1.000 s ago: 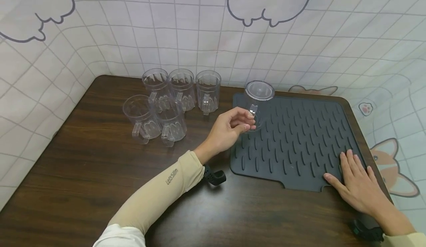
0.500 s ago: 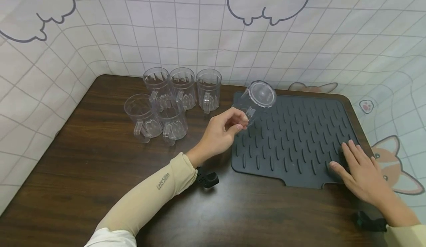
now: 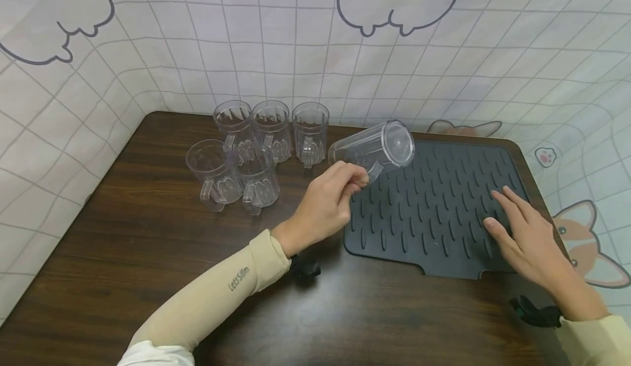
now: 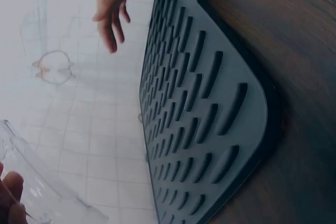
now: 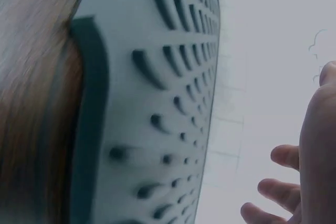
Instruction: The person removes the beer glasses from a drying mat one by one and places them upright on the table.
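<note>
My left hand (image 3: 325,199) pinches the handle of a clear mug (image 3: 367,146) above the left back part of the dark ribbed drying mat (image 3: 419,212). The mug lies tipped almost sideways in the air, its base to the right and its mouth to the left. Part of that clear mug (image 4: 44,187) and my fingertips (image 4: 14,184) show at the lower left in the left wrist view. Over the mat's right side my right hand (image 3: 529,240) hovers with spread, relaxed fingers and holds nothing. In the right wrist view its fingers (image 5: 281,192) stand apart from the mat.
Several more clear mugs (image 3: 310,130) stand upright at the back left of the brown wooden table (image 3: 148,234), handles toward me. A white gridded cloth (image 3: 276,26) with cartoon drawings hangs close behind the table and along its sides.
The mug in my left hand has gone from upside down to nearly sideways, its base swinging right and its mouth left. My right hand has lifted off the mat.
</note>
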The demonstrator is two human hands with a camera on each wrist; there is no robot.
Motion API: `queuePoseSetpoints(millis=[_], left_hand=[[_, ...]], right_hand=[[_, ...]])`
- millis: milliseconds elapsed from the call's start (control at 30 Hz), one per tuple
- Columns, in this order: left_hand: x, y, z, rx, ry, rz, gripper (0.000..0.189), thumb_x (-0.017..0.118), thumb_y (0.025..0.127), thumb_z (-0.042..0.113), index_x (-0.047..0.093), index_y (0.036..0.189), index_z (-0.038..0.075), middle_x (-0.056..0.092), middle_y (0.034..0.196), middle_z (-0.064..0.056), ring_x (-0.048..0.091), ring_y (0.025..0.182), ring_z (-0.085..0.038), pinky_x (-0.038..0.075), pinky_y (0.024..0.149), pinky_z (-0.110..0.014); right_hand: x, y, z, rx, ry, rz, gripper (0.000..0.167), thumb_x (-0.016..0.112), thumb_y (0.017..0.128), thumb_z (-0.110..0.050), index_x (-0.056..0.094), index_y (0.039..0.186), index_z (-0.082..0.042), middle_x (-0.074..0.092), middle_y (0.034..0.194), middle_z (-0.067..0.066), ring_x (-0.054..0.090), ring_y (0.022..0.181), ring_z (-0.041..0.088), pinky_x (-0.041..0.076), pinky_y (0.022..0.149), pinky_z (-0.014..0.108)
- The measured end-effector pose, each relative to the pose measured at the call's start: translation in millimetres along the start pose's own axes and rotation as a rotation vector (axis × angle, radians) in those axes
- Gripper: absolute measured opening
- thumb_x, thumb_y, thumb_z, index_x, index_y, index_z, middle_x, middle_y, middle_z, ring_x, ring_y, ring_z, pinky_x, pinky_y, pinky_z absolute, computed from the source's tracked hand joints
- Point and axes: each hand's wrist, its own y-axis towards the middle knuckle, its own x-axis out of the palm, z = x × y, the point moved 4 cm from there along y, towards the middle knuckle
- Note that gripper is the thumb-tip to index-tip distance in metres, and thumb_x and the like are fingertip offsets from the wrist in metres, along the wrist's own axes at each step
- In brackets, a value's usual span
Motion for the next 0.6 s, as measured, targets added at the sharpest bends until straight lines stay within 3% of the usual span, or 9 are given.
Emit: queuePoseSetpoints(millis=[167,400,533,600], left_hand=[[-3.0,0.3,6.5,0.086,0.163,0.031,0.030,0.054,0.090,-0.014,0.065,0.108,0.007,0.065,0.097,-0.004,0.065,0.090,-0.014,0.055,0.081,-0.026],[-3.6,-0.9,10.4,0.216,0.359,0.042,0.049,0.044,0.072,-0.019,0.064,0.109,0.007,0.064,0.096,-0.004,0.057,0.084,-0.018,0.044,0.071,-0.029],[-1.8,-1.8,13.2,0.292,0.451,0.032,0.051,0.041,0.071,-0.017,0.063,0.110,0.007,0.065,0.097,-0.003,0.055,0.080,-0.019,0.043,0.070,-0.030],[-0.8,-2.2,14.8,0.325,0.492,0.032,0.047,0.043,0.076,-0.016,0.063,0.111,0.007,0.065,0.098,-0.004,0.056,0.080,-0.020,0.044,0.070,-0.030]], right_hand=[[1.4,3.7,-10.7,-0.006,0.046,-0.004,0.055,0.045,0.111,-0.028,0.032,0.161,-0.008,0.022,0.170,0.026,0.025,0.146,0.066,0.013,0.106,0.089],[2.3,7.7,-21.4,-0.009,0.134,-0.027,0.052,0.039,0.113,-0.027,0.031,0.162,-0.012,0.019,0.172,0.024,0.020,0.151,0.062,0.016,0.110,0.087],[0.9,11.0,-29.5,-0.014,0.159,-0.025,0.051,0.037,0.113,-0.026,0.031,0.163,-0.014,0.019,0.172,0.022,0.020,0.153,0.059,0.019,0.110,0.084],[0.5,12.8,-33.4,-0.016,0.166,-0.020,0.051,0.037,0.113,-0.025,0.031,0.163,-0.015,0.020,0.172,0.021,0.020,0.154,0.057,0.020,0.111,0.084]])
